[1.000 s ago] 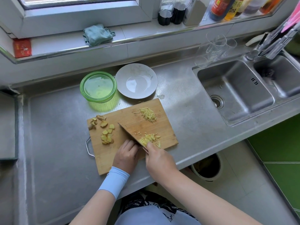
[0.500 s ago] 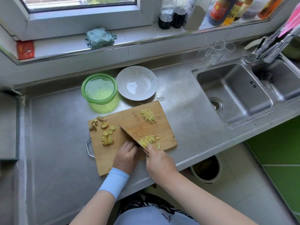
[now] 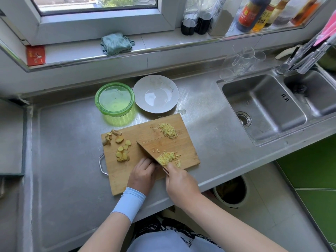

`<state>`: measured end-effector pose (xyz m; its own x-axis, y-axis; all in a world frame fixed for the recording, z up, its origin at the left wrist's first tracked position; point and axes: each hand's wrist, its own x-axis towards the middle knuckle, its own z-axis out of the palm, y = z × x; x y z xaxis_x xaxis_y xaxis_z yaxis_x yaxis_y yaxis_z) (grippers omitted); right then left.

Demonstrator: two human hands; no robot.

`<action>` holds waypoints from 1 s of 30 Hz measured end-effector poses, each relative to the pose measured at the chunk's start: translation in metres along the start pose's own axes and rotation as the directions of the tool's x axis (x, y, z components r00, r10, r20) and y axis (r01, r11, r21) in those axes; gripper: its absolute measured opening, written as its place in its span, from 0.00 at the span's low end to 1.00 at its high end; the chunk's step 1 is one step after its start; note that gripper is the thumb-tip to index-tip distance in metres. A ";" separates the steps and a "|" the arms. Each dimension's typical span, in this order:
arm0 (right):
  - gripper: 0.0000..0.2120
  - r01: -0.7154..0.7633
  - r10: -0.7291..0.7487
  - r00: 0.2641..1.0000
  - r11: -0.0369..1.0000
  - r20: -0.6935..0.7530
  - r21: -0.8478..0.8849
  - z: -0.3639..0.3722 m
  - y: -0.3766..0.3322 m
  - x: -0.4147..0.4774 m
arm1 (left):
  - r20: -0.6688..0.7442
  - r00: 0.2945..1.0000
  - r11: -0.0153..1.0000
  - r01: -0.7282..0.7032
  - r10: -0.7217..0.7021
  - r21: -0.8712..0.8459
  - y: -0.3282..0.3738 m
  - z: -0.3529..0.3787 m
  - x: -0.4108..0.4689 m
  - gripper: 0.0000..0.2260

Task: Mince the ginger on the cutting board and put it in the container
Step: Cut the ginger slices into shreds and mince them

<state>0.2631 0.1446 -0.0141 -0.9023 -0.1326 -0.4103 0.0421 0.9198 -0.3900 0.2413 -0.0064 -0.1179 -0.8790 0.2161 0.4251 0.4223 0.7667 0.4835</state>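
Head view: the right hand (image 3: pixel 179 180) sits at the near edge of the cutting board (image 3: pixel 125 180), its fingers curled round the handle of a knife (image 3: pixel 149 154); the blade runs away from the hand, up and to the left across the board, with its edge down on the wood. The left hand (image 3: pixel 142 174) lies just to the left of the right hand, knuckles up and fingers curled against the blade's left side; whether anything is held beneath those fingers I cannot tell, for they hide it. A pale blue sleeve (image 3: pixel 130 202) covers that wrist.

The ginger lies in four lots, all on the board; a heap of fine shreds (image 3: pixel 168 158) lies just beyond the right hand's knuckles, on the right of the blade; a second heap of shreds (image 3: pixel 167 130) lies farther out from that hand, near the board's far edge; flat slices (image 3: pixel 122 151) lie to the left of the left hand, near it but apart; knobbly end pieces (image 3: pixel 111 136) lie beyond the slices at the far left corner.

The green container (image 3: pixel 114 99) stands off the board, well beyond the left hand; a grey plate (image 3: pixel 156 93) stands just to its right, well beyond both hands. A steel sink (image 3: pixel 263 106) lies far to the right of the right hand; a waste bin (image 3: pixel 231 191) stands on the floor, below and to the right of that hand.
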 end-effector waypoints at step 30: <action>0.18 -0.002 0.002 1.000 1.000 0.017 0.001 0.003 0.011 -0.013 | -0.012 1.000 0.999 0.022 -0.023 -0.024 0.001 -0.001 -0.002 0.10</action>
<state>0.2762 0.1550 -0.0156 -0.8948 -0.1368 -0.4250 0.0444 0.9199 -0.3896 0.2436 -0.0068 -0.1171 -0.8855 0.1913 0.4234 0.4077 0.7568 0.5109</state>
